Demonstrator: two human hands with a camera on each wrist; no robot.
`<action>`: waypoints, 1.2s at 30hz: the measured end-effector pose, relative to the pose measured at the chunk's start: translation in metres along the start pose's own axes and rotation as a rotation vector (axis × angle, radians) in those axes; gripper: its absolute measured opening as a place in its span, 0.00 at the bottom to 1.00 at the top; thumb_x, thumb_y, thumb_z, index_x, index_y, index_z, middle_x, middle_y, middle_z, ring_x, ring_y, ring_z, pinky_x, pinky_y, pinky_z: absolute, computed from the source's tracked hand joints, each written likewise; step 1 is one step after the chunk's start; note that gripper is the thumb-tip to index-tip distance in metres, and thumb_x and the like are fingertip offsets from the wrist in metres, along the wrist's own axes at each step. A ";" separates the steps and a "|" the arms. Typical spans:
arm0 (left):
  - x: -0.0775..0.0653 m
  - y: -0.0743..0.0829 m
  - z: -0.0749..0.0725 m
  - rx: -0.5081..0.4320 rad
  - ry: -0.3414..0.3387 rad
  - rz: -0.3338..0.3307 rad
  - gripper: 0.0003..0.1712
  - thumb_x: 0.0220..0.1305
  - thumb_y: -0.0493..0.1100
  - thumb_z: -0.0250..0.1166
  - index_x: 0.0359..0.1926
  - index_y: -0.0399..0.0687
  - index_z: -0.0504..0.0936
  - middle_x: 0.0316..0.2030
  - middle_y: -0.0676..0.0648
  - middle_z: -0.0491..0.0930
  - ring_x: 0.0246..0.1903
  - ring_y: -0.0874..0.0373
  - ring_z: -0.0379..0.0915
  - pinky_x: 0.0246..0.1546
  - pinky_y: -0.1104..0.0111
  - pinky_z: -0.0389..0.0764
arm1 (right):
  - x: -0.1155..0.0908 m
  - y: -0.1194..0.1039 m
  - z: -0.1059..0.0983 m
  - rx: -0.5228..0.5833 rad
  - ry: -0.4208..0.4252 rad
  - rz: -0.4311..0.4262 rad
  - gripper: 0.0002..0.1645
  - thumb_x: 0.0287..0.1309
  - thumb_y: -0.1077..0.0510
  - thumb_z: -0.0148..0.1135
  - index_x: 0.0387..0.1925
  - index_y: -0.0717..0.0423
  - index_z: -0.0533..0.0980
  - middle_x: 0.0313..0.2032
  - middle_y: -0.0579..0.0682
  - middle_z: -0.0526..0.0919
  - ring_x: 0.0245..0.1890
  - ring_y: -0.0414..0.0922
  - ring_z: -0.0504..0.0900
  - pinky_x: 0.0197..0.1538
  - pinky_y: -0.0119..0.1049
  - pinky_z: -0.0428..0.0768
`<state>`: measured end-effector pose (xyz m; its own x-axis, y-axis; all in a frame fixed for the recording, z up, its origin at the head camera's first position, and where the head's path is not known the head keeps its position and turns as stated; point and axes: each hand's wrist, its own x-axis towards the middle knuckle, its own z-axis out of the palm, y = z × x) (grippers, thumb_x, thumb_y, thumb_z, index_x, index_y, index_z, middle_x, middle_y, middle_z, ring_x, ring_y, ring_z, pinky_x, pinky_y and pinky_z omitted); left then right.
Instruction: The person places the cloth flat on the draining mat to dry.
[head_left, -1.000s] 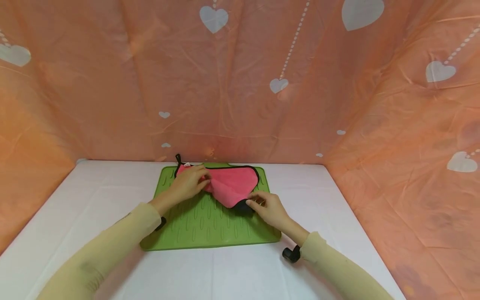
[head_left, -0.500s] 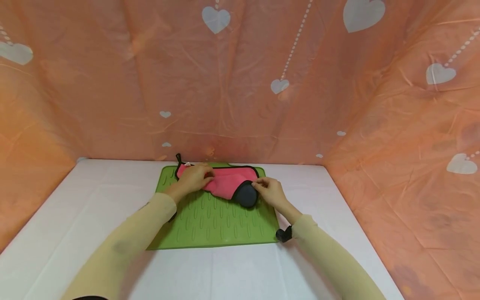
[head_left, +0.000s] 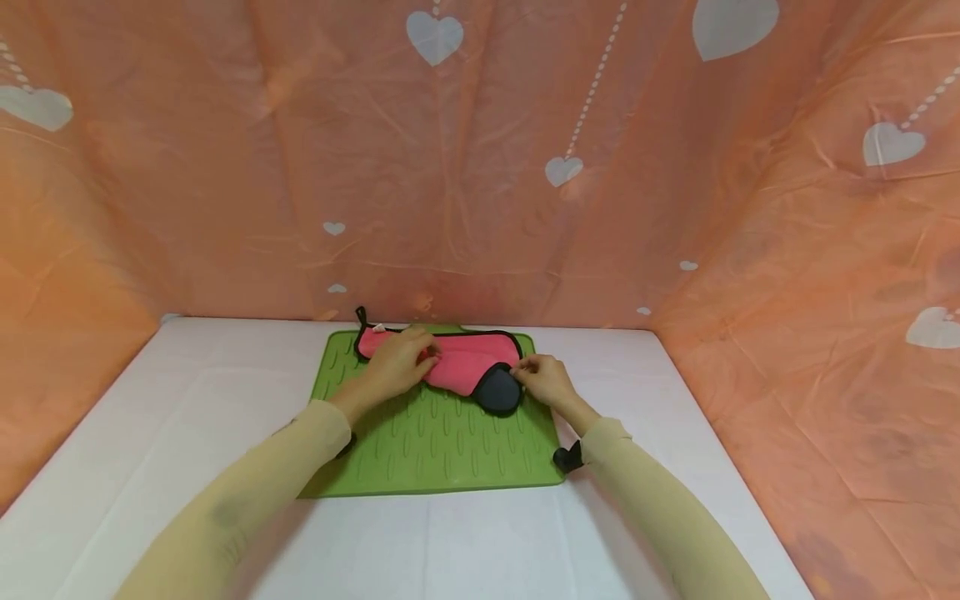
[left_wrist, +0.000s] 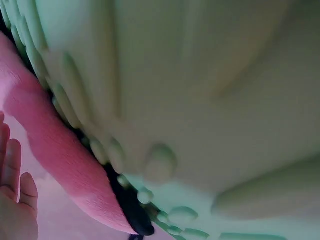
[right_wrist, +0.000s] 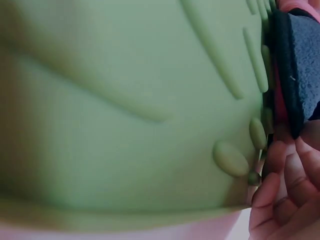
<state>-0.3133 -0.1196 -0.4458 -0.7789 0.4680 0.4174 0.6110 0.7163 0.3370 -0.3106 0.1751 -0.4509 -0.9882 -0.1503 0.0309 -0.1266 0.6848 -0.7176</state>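
Note:
A pink cleaning cloth [head_left: 457, 371] with black edging lies across the far part of a green ribbed mat [head_left: 420, 450]. Its near right corner is folded over, so the dark grey underside [head_left: 497, 390] faces up. At that fold my right hand [head_left: 546, 379] pinches the edge; the right wrist view shows thumb and fingertips [right_wrist: 295, 170] meeting at the black border. Over the cloth's left half is my left hand [head_left: 399, 360], fingers loosely bent at the pink surface. From the left wrist, its fingers [left_wrist: 11, 165] look fairly straight beside the cloth. A black loop [head_left: 362, 315] sticks up at the far left corner.
The mat lies on a white-covered table [head_left: 465, 542]. An orange curtain with pale hearts [head_left: 435, 37] hangs close behind the table and along both sides. Black wrist cameras [head_left: 567, 457] sit under both sleeves.
My right hand has moved away from me and slightly right, turning the cloth's near corner over and exposing the dark underside. My left hand has shifted slightly right along the cloth.

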 end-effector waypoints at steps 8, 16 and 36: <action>-0.010 0.018 0.006 -0.007 -0.054 0.114 0.08 0.67 0.44 0.74 0.44 0.49 0.86 0.43 0.49 0.84 0.46 0.50 0.81 0.47 0.53 0.82 | -0.002 0.002 -0.001 -0.006 -0.001 -0.022 0.11 0.70 0.57 0.65 0.45 0.61 0.86 0.36 0.54 0.89 0.27 0.41 0.82 0.31 0.33 0.78; -0.009 0.017 0.012 0.037 -0.133 0.092 0.12 0.62 0.44 0.77 0.44 0.50 0.86 0.43 0.49 0.82 0.43 0.53 0.77 0.44 0.55 0.80 | -0.003 0.002 0.000 -0.003 -0.004 -0.037 0.11 0.70 0.57 0.65 0.45 0.61 0.86 0.36 0.54 0.90 0.28 0.41 0.83 0.32 0.33 0.78; -0.001 0.026 -0.023 -0.001 -0.073 0.105 0.06 0.71 0.39 0.68 0.46 0.45 0.88 0.43 0.46 0.83 0.45 0.48 0.80 0.47 0.55 0.83 | -0.006 0.003 -0.006 0.017 0.007 -0.067 0.11 0.70 0.58 0.65 0.46 0.61 0.86 0.35 0.54 0.89 0.26 0.40 0.81 0.30 0.33 0.77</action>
<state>-0.2937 -0.1133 -0.4177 -0.7191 0.5769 0.3875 0.6897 0.6609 0.2959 -0.3054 0.1818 -0.4490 -0.9782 -0.1901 0.0843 -0.1909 0.6610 -0.7257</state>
